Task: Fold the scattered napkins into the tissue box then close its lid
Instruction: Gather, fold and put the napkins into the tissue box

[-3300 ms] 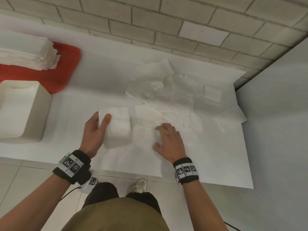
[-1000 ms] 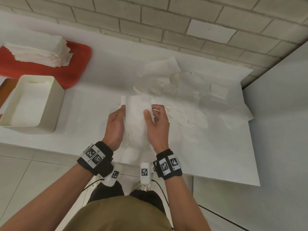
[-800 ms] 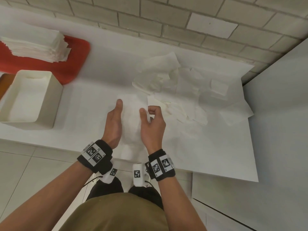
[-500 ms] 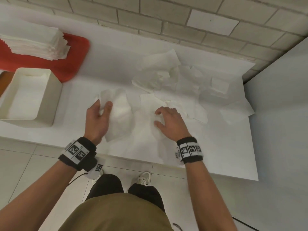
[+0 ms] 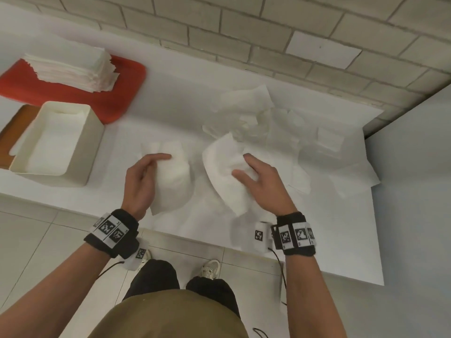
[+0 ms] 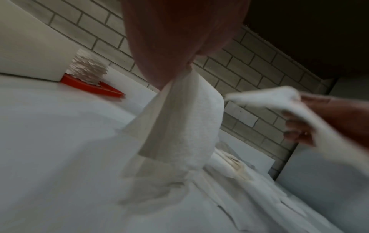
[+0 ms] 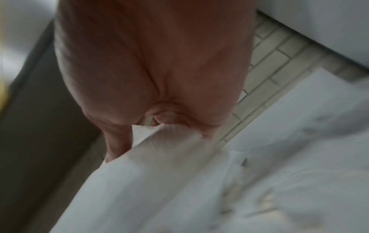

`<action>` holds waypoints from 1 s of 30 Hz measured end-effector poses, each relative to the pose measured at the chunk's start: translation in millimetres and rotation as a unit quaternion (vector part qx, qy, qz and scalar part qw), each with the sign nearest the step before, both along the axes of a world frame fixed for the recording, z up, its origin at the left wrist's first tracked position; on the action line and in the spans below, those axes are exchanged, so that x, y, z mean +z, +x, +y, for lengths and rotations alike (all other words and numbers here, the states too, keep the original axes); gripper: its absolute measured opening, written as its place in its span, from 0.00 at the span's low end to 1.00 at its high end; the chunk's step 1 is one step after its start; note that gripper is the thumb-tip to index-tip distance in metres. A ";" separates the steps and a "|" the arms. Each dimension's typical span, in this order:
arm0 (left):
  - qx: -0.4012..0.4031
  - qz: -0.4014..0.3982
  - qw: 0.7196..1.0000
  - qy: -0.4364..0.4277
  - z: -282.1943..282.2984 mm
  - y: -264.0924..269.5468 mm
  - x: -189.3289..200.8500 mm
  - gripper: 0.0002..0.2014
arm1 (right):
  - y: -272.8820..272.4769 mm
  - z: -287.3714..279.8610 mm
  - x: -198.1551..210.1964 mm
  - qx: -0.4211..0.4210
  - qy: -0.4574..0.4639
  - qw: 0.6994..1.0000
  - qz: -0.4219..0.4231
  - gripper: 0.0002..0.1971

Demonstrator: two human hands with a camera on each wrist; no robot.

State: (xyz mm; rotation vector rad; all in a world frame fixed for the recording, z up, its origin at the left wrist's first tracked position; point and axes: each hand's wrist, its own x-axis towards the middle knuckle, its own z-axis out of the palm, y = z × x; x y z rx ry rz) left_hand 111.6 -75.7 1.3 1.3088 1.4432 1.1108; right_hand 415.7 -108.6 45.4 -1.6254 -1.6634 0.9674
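My left hand (image 5: pixel 156 167) pinches a folded white napkin (image 5: pixel 172 184) and holds it lifted over the white table; in the left wrist view the folded napkin (image 6: pixel 179 119) hangs from my fingers. My right hand (image 5: pixel 241 164) grips a second, unfolded napkin (image 5: pixel 224 167) just off the table; it also shows as a draped napkin (image 7: pixel 159 157) in the right wrist view. The cream tissue box (image 5: pixel 91 132) stands open at the left with napkins inside. Scattered napkins (image 5: pixel 258 118) lie in a heap beyond my right hand.
A red tray (image 5: pixel 127 93) at the back left carries a tall stack of napkins (image 5: pixel 70 67). A brown flat board (image 5: pixel 14 128) lies beside the box. The brick wall runs behind the table, a grey wall on the right, and the table's front edge is near my wrists.
My right hand, earlier flat on the heap, now grips a napkin and has lifted it. My left hand keeps its folded napkin and has shifted slightly right.
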 end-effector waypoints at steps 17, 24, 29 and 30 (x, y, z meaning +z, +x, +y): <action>-0.003 -0.168 0.984 -0.059 3.3 11.1 66.4 0.12 | -148.1 -10.9 3.2 -0.105 0.039 0.992 0.056 0.34; -0.074 -0.090 0.991 0.069 28.5 -78.0 90.8 0.19 | -258.4 -0.6 20.1 -0.129 0.034 0.950 0.282 0.43; -0.061 -0.028 0.988 0.140 88.3 -191.1 106.8 0.30 | -342.0 16.1 25.3 -0.105 0.018 0.965 0.240 0.19; -0.065 -0.004 0.987 0.144 101.0 -211.3 108.8 0.31 | -359.7 25.7 24.6 -0.096 0.028 0.974 0.205 0.12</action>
